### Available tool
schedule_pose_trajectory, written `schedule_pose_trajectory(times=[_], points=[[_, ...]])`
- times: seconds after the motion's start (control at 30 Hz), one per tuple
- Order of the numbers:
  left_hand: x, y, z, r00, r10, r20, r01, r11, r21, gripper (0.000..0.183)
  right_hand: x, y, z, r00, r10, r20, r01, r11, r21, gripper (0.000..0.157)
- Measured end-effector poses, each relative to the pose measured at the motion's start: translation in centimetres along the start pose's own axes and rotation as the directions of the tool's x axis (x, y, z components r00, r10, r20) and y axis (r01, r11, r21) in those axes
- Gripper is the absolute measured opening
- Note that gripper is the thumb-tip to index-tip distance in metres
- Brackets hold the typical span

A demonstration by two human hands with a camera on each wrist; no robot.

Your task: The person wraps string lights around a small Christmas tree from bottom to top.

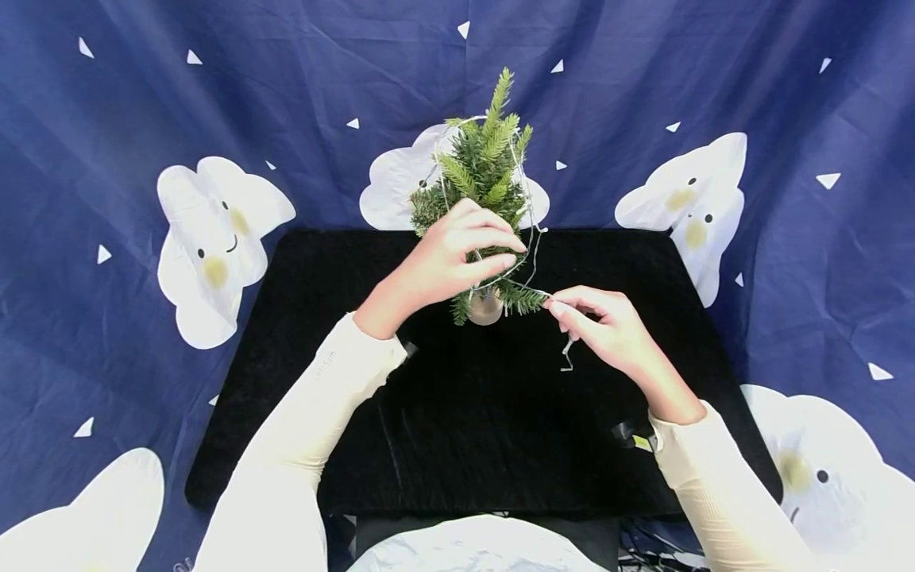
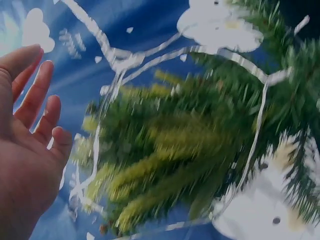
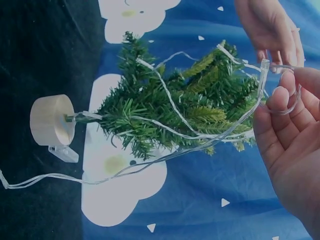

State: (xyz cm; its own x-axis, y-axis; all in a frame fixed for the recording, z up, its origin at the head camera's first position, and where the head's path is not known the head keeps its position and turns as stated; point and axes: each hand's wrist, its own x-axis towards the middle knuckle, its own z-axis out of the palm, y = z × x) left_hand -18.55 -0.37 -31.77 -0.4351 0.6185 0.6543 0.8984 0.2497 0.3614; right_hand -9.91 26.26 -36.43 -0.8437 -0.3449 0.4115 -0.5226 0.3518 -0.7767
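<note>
A small artificial Christmas tree (image 1: 493, 171) stands upright on a round wooden base (image 3: 52, 120). A string of fairy lights (image 3: 170, 97) on thin clear wire loops loosely around its branches. My left hand (image 1: 465, 246) is in front of the tree's lower branches, with its fingers loosely bent and nothing between them; the left wrist view shows that hand (image 2: 32, 145) beside the green tips. Low on the tree's right side, my right hand (image 1: 600, 322) pinches the light wire between thumb and fingers. A short end of wire (image 1: 568, 353) dangles beneath it.
The tree is on a black cloth-covered table (image 1: 486, 429). Behind it hangs a blue curtain (image 1: 307, 103) with white clouds and triangles. A small clear plastic piece (image 3: 65, 153) sits against the base. Dark cables (image 1: 654, 548) lie below the table's front right.
</note>
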Motion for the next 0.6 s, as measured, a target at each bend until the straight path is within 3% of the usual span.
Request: schedule_pose_trajectory(times=[0.3,0.47,0.6], points=[[0.0,1.4,3.5,0.996,0.055,0.076,-0.052,0.998,-0.030,0.018,0.0,-0.3,-0.3,1.000,-0.018,-0.005,0.018,1.000,-0.020,0.014],[0.2,1.7,4.2,0.991,0.059,0.122,-0.059,0.998,0.002,0.013,-0.1,-0.3,-0.4,1.000,-0.011,-0.014,0.010,0.999,-0.046,0.014],[0.3,1.6,4.4,0.992,0.046,0.116,-0.047,0.999,0.007,0.013,-0.2,-0.5,-0.6,1.000,0.021,-0.015,-0.022,0.998,-0.057,0.013]])
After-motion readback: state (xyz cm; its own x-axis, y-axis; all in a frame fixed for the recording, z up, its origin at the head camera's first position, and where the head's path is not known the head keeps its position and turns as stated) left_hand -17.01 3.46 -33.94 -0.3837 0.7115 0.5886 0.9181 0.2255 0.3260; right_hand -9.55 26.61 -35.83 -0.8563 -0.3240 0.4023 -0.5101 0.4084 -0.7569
